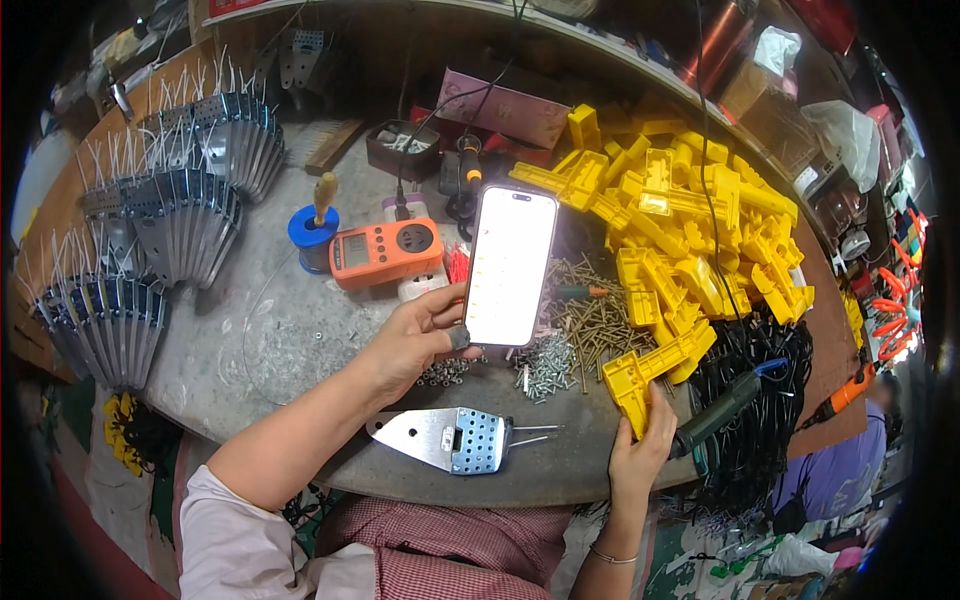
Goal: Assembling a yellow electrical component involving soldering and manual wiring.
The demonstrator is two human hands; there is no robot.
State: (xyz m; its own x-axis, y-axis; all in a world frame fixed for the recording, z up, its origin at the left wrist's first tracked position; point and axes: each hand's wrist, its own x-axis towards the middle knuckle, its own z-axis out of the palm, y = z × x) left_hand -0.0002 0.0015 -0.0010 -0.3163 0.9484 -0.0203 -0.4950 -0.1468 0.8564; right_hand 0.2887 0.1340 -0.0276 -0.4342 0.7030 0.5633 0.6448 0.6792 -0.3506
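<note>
My left hand (pixel 425 335) grips a smartphone (pixel 511 265) by its lower left edge, its lit white screen facing up toward me. At the bench's right front, my right hand (pixel 645 445) holds a yellow plastic housing (pixel 632 385) by its lower end. The housing's upper part overlaps other yellow pieces behind it. Between my forearms lies a flat metal plate (pixel 440 440) with a perforated bluish end and two thin prongs pointing right. Under the phone's lower edge are small nuts (pixel 443 372), and silver screws (pixel 547 368) lie to their right.
Yellow housings (pixel 700 220) are heaped at the back right, beside long brass-coloured screws (pixel 605 335). Black cables (pixel 755 420) and a dark green-handled tool (pixel 720 412) lie at right. An orange meter (pixel 385 252) and blue spool (pixel 313 235) stand behind my left hand. Fanned metal plates (pixel 185 225) line the left.
</note>
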